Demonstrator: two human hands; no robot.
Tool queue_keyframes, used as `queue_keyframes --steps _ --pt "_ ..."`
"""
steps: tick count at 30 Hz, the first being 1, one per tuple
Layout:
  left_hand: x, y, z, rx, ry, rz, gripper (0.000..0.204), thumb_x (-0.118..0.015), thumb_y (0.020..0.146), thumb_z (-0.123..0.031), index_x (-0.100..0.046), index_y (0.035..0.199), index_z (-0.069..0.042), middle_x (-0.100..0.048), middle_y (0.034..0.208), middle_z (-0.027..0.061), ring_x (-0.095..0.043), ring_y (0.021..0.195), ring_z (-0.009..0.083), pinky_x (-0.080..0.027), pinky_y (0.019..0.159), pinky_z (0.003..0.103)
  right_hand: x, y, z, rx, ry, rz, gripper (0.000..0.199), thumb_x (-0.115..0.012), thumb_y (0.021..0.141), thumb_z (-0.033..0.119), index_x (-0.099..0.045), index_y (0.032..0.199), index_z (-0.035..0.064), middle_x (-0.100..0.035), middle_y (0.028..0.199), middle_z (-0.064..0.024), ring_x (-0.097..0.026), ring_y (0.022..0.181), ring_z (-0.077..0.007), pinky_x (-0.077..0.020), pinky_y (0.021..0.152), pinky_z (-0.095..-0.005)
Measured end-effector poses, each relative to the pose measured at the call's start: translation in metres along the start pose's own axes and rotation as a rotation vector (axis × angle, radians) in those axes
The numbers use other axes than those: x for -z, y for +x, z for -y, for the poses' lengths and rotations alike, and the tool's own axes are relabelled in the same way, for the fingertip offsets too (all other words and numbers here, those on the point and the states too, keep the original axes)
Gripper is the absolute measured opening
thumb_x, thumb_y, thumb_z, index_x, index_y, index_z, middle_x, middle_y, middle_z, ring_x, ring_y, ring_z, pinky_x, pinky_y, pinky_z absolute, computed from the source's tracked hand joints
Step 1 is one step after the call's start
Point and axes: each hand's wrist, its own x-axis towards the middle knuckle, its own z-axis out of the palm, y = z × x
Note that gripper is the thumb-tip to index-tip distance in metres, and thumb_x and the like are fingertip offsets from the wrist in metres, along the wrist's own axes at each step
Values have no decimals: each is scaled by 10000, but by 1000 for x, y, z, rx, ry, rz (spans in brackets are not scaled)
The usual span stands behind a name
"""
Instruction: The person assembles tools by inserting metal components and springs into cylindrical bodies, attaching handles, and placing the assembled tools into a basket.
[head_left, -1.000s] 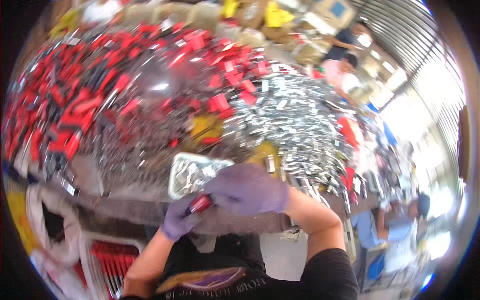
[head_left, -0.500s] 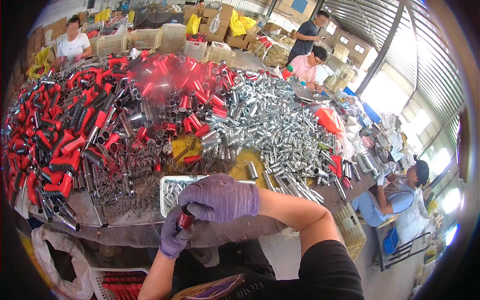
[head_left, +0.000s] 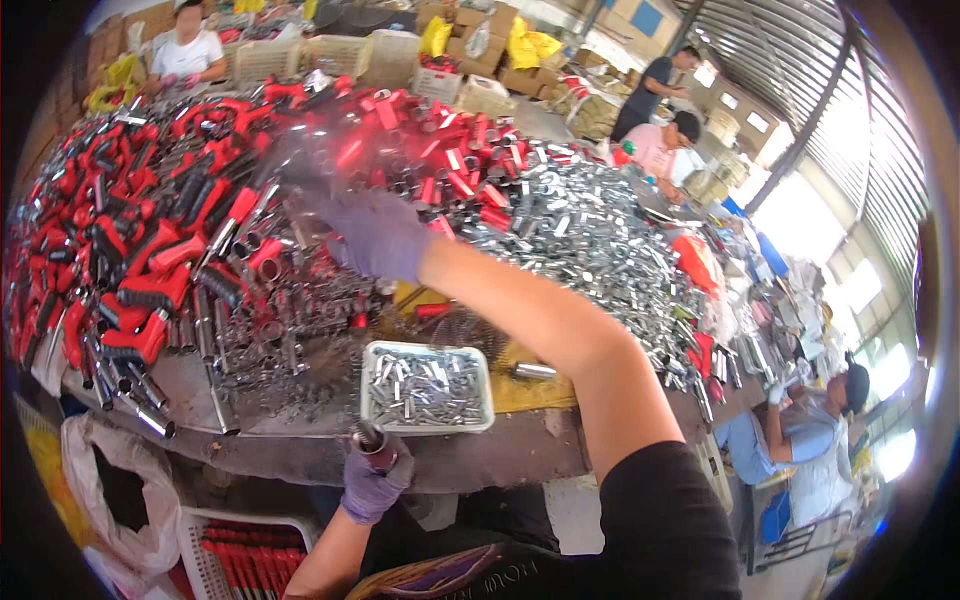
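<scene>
My left hand (head_left: pixel 376 484), in a purple-grey glove, is closed around a dark red tube (head_left: pixel 378 456) near the table's front edge. What looks like a metal spring (head_left: pixel 369 436) sticks up from the tube's upper end. My right hand (head_left: pixel 375 235), gloved alike, reaches far over the heap beside the red tubes (head_left: pixel 462 184) and the loose metal tubes; motion and a smear on the picture hide its fingers. Between my arms stands a white tray (head_left: pixel 488 405) of small metal pins (head_left: pixel 420 385).
Red-and-black pistol-shaped handles (head_left: pixel 155 260) heap at left, silver metal fittings (head_left: pixel 590 230) at right. A short metal tube (head_left: pixel 534 370) lies beside the tray. Below the table edge are a crate (head_left: pixel 195 560) of red parts and a white sack (head_left: pixel 85 490). Several people work around.
My right hand has left the red tube and stretched forward over the heap. My left hand still holds the tube, now slightly to the right. The whole tray now shows.
</scene>
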Motion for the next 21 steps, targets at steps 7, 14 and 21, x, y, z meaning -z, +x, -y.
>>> queue_keyframes --steps 7,14,21 --pt "2 11 -28 153 -318 60 102 -685 715 -83 -611 784 -74 -597 696 22 -568 636 133 -444 566 269 -82 185 -26 221 -341 64 421 -564 786 99 -531 1203 143 -538 1256 -72 -495 1195 -260 -430 925 -465" --pt "9 18 -43 -135 -84 59 173 -710 704 -92 -611 845 -81 -602 786 68 -573 727 248 -453 686 331 -114 202 -27 196 -460 19 400 -604 781 170 -543 1176 177 -543 1198 -47 -539 1117 -272 -436 890 -481" --pt "-3 14 -25 -226 -156 95 169 -678 775 -54 -600 925 -62 -549 983 61 -501 974 233 -401 863 341 -76 143 -56 56 124 -166 431 -628 784 266 -538 1160 74 -605 1022 -110 -616 896 -262 -477 788 -351"
